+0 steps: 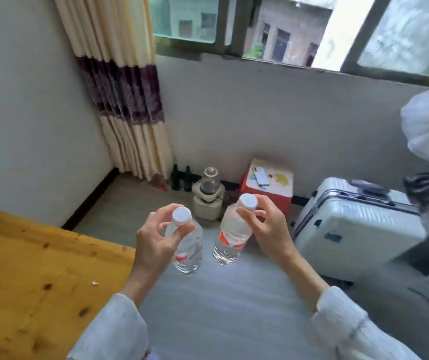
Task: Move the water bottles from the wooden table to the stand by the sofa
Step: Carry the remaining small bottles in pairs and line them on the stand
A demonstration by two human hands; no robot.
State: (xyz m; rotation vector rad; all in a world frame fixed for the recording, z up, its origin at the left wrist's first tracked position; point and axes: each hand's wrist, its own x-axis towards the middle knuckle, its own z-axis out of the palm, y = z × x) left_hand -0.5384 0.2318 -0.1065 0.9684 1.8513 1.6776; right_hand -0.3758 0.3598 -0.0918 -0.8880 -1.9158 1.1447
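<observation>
Clearly the wooden table (26, 276) has been left behind at the lower left, its bare top showing only a small pale scrap, and neither bottle rests on it. A pale hard-shell suitcase (359, 227) lies flat on the floor at the right, and a red stool (268, 188) with a phone on top stands against the far wall under the window, beside a small blender. No sofa or stand can be made out, so which way the goal lies from the hands cannot be told.

Two clear water bottles are held up over the grey floor, just beside each other but apart. The left bottle (188, 248) is pinched at its white-capped neck by the curled fingers and thumb of the left hand (156, 237); the right bottle (231, 237) is gripped the same way by the right hand (265, 227). Both bottles hang with their long axes near upright, bases tipped slightly away and down, the right one leaning a little towards the left. Neither hand appears nearer to any target, so both bottles are judged to be mid-carry
</observation>
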